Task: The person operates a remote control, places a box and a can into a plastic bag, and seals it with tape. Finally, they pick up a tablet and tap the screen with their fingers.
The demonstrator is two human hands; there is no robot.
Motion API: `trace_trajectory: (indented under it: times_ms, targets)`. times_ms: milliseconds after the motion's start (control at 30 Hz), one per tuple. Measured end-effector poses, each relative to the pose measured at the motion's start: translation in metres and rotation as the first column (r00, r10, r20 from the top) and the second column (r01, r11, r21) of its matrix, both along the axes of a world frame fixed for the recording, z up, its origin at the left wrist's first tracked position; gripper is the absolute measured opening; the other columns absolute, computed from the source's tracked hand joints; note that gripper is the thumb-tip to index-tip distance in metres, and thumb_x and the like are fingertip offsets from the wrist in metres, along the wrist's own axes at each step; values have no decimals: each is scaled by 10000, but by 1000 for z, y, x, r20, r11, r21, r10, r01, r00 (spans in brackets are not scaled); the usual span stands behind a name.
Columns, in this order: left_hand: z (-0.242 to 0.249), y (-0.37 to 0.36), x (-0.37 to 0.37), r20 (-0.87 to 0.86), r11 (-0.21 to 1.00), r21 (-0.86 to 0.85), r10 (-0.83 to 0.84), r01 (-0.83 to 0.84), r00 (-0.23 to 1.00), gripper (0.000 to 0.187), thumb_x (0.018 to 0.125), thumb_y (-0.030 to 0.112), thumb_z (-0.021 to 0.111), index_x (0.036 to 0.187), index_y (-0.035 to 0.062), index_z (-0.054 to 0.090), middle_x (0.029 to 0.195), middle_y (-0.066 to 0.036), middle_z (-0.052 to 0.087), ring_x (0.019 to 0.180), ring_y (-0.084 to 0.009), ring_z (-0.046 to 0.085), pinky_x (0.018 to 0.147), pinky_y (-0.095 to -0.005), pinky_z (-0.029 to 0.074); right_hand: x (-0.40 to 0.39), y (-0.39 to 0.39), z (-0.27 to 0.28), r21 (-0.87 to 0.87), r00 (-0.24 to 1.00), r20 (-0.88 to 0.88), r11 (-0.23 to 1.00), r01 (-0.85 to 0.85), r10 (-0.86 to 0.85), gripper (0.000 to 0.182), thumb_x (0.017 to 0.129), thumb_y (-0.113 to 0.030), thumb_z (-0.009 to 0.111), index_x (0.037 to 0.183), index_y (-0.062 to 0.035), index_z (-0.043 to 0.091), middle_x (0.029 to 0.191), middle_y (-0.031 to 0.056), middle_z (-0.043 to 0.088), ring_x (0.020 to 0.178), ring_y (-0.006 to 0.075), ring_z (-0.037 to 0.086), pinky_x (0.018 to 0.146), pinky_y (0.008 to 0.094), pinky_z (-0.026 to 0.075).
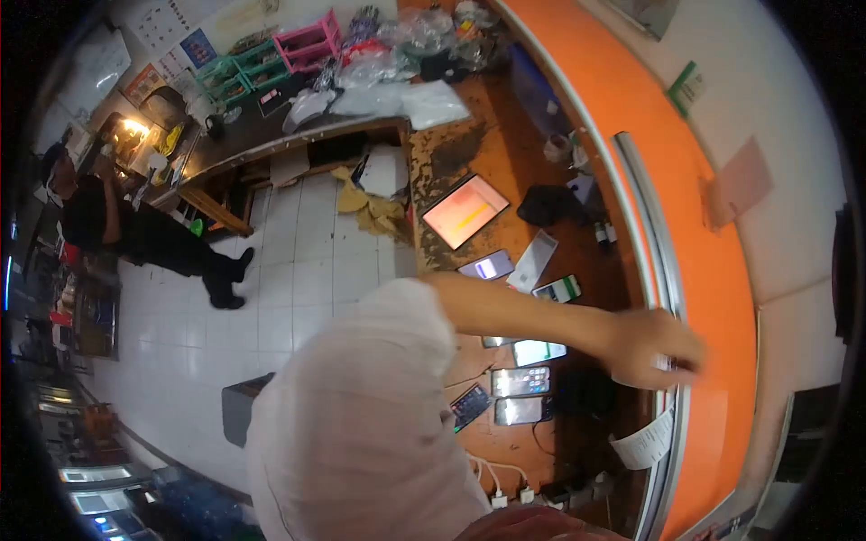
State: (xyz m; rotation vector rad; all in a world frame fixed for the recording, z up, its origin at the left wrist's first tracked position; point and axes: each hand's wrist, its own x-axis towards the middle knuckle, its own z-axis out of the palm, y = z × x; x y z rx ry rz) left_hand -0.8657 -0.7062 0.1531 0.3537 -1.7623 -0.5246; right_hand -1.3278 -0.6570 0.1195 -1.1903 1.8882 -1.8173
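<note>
My left hand (654, 350), smeared a little by motion, reaches across to the metal-edged rim (642, 225) of the counter. Its fingers are curled closed around something small, with a whitish and dark bit showing, too hidden to name. Under and beside the forearm lie several phones: a lit phone (539, 352), a phone with icons on its screen (521, 381), a phone with a pale screen (523, 411) and a dark-screened phone (470, 407). Farther up is a tablet (465, 211) with an orange screen. A printed paper strip (646, 444) curls below the hand. My right hand is out of view.
A white box (533, 261) and a black cloth-like bundle (548, 206) lie on the worn orange tabletop (442, 149). White charger plugs (512, 498) sit near the bottom. Plastic bags (415, 101) and a pink basket (308, 41) fill the back. A person (135, 225) stands at left.
</note>
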Motion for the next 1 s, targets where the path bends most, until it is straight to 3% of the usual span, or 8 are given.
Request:
trace_trajectory:
  times_ms: [167,333,467,600,733,867,967,1000]
  targets:
    - [-226,172,231,436,368,754,339,-544,834,238,950,185,614,1111,13,644,990,-178,690,874,-299,687,750,-404,526,129,49,63,123,959,-258,989,-83,113,498,868,-77,584,1360,-41,512,961,57,626,727,142,587,631,274,495]
    - [-353,374,344,746,-287,625,494,-726,446,142,939,184,587,963,46,614,916,-218,679,908,-435,651,751,-482,522,295,52,92,509,785,-68,698,-504,616,519,855,-47,587,1369,-21,521,1011,70,642,773,145,600,676,282,495]
    - [-499,471,425,765,-177,607,397,-775,508,219,930,241,574,954,35,644,910,-209,699,939,-409,673,799,-466,539,500,-6,-1,587,371,514,-1,-810,773,505,872,-20,571,1375,-24,531,999,48,646,729,117,585,627,265,476]
    - [-540,515,507,785,-361,613,172,-703,596,294,909,254,565,1049,20,675,968,-192,714,929,-364,696,831,-446,545,709,-71,-211,508,183,463,-91,-856,867,275,885,-72,613,1157,-33,599,841,28,610,707,104,582,619,258,464]
    - [-494,537,591,414,-456,887,726,-65,550,285,941,224,587,1115,10,657,925,-158,717,783,-259,707,684,-369,569,870,-136,-310,627,432,441,74,-776,787,166,835,-88,599,978,-50,525,644,74,569,426,168,517,394,335,401]
    - [-431,584,654,436,-434,899,898,-54,54,244,960,184,573,1039,-38,634,877,-150,705,739,-205,690,633,-310,565,942,-249,-400,832,607,-71,383,-402,792,423,814,-121,611,1188,54,522,801,201,644,695,352,670,610,467,540]
    - [-438,628,680,547,-546,831,837,-106,-23,239,959,159,562,1038,-54,633,844,-152,702,734,-200,689,643,-304,569,1022,-207,-313,401,516,-675,850,-342,527,353,801,-165,634,1045,87,595,981,287,654,949,423,638,815,528,503]
    - [-429,629,686,599,-599,797,800,-78,-21,238,958,155,560,1042,-55,634,844,-154,701,738,-200,689,647,-305,570,1052,-231,-325,436,434,-527,671,-599,730,353,811,-149,634,1083,74,612,1184,310,598,1113,435,565,920,532,464]
